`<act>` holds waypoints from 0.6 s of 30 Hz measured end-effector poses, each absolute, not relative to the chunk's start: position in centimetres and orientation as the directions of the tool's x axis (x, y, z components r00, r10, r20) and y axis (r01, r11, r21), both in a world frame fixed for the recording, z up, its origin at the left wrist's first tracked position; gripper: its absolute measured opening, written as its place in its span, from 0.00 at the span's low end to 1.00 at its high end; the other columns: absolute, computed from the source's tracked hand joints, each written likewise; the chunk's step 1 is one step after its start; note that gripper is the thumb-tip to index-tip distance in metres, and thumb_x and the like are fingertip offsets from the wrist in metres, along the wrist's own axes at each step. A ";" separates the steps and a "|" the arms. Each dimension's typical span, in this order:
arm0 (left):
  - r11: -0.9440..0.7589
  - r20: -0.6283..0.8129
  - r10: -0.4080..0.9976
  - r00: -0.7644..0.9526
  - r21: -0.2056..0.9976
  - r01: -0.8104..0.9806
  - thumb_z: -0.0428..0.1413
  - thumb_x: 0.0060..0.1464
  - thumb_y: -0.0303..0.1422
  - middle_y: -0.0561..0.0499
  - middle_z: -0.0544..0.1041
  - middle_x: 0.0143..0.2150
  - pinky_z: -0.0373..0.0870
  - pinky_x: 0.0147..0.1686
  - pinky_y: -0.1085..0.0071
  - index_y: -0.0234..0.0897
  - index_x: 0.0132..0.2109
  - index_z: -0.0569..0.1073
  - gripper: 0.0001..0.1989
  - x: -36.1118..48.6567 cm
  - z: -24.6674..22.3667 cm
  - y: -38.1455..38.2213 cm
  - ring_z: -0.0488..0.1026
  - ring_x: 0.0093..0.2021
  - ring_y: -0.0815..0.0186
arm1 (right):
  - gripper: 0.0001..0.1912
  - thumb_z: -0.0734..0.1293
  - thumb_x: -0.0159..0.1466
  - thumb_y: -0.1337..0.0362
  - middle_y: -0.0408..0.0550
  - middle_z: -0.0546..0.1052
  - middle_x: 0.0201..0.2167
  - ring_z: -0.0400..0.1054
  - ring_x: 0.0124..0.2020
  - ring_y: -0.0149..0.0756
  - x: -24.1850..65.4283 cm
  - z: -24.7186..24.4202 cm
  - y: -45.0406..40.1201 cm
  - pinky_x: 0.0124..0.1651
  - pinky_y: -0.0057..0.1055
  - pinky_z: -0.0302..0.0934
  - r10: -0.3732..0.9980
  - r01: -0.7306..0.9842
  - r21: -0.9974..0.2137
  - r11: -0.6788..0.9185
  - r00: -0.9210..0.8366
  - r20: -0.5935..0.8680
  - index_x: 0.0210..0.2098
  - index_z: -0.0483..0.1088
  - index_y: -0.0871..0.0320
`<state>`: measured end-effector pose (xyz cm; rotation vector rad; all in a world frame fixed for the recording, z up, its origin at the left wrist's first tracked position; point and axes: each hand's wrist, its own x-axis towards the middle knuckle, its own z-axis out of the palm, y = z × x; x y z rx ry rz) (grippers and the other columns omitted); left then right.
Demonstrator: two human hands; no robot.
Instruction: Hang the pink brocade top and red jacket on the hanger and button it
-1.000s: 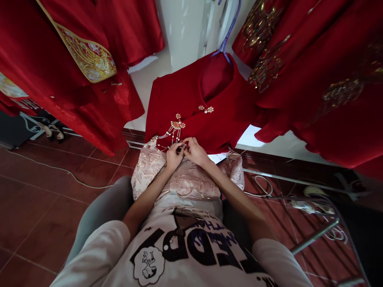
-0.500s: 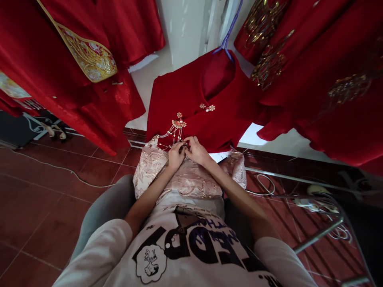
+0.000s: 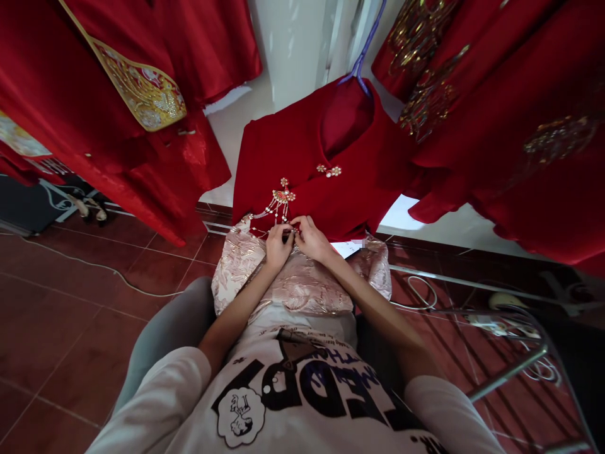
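Hands pinching the cloth: two, left hand (image 3: pixel 278 247) and right hand (image 3: pixel 312 241)
Red jacket (image 3: pixel 283 151) lying far: one
Fan tassel brooch (image 3: pixel 282 199) hanging: one
Purple hanger (image 3: pixel 365 50) hooking: one
Pink brocade garment (image 3: pixel 297 284) lying near: one

Bright, even light, wide-angle edge distortion

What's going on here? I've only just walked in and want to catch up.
A seated person has their left hand and right hand together at the lower edge of a red garment on a purple hanger, pinching something too small to make out. A gold fan-shaped brooch with beaded strands sits just above. Pink brocade fabric covers the lap, and red robes hang nearby.
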<state>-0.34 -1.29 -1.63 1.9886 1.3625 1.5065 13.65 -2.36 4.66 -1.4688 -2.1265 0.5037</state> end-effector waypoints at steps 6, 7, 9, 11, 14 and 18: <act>-0.571 0.640 0.768 -0.020 0.700 0.429 0.56 0.60 0.26 0.48 0.80 0.43 0.77 0.47 0.69 0.38 0.45 0.76 0.08 -0.2 -1.8 -1.4 0.79 0.42 0.66 | 0.17 0.58 0.65 0.67 0.57 0.67 0.51 0.67 0.38 0.37 13.9 4.0 -1.9 0.44 0.36 0.66 0.926 0.676 -0.634 0.377 -0.274 0.258 0.53 0.62 0.60; -0.582 0.650 0.760 -0.009 0.686 0.437 0.55 0.61 0.27 0.47 0.81 0.44 0.76 0.47 0.68 0.38 0.46 0.77 0.08 -0.2 -1.9 -1.3 0.79 0.43 0.65 | 0.18 0.58 0.65 0.68 0.58 0.67 0.51 0.68 0.38 0.37 13.9 3.9 -1.9 0.45 0.36 0.66 0.925 0.678 -0.629 0.380 -0.278 0.259 0.54 0.62 0.61; -0.593 0.664 0.748 0.006 0.664 0.455 0.54 0.62 0.27 0.45 0.81 0.45 0.76 0.49 0.67 0.37 0.47 0.77 0.10 -0.2 -1.9 -1.3 0.79 0.45 0.64 | 0.18 0.57 0.65 0.68 0.58 0.67 0.51 0.68 0.39 0.38 13.9 3.8 -1.8 0.45 0.37 0.66 0.924 0.685 -0.620 0.383 -0.283 0.258 0.54 0.62 0.61; -0.596 0.665 0.747 0.017 0.658 0.460 0.54 0.62 0.28 0.44 0.81 0.46 0.76 0.49 0.66 0.37 0.48 0.78 0.10 -0.2 -2.0 -1.2 0.79 0.45 0.63 | 0.18 0.57 0.65 0.68 0.58 0.67 0.51 0.68 0.40 0.39 13.9 3.7 -1.8 0.45 0.38 0.66 0.922 0.691 -0.611 0.388 -0.287 0.261 0.54 0.62 0.60; -0.583 0.649 0.761 0.027 0.664 0.468 0.55 0.63 0.29 0.44 0.80 0.46 0.76 0.49 0.65 0.37 0.48 0.78 0.10 -0.3 -2.3 -1.0 0.79 0.46 0.62 | 0.18 0.57 0.64 0.68 0.58 0.67 0.50 0.68 0.40 0.40 13.9 3.7 -1.8 0.44 0.38 0.67 0.920 0.699 -0.599 0.391 -0.287 0.266 0.53 0.62 0.60; -0.552 0.617 0.786 0.029 0.682 0.479 0.55 0.64 0.31 0.44 0.80 0.45 0.75 0.50 0.64 0.37 0.47 0.78 0.08 -0.4 -2.4 -0.9 0.78 0.46 0.61 | 0.18 0.57 0.63 0.69 0.57 0.67 0.48 0.67 0.40 0.39 13.9 3.6 -1.9 0.42 0.36 0.66 0.916 0.708 -0.581 0.401 -0.294 0.273 0.53 0.62 0.60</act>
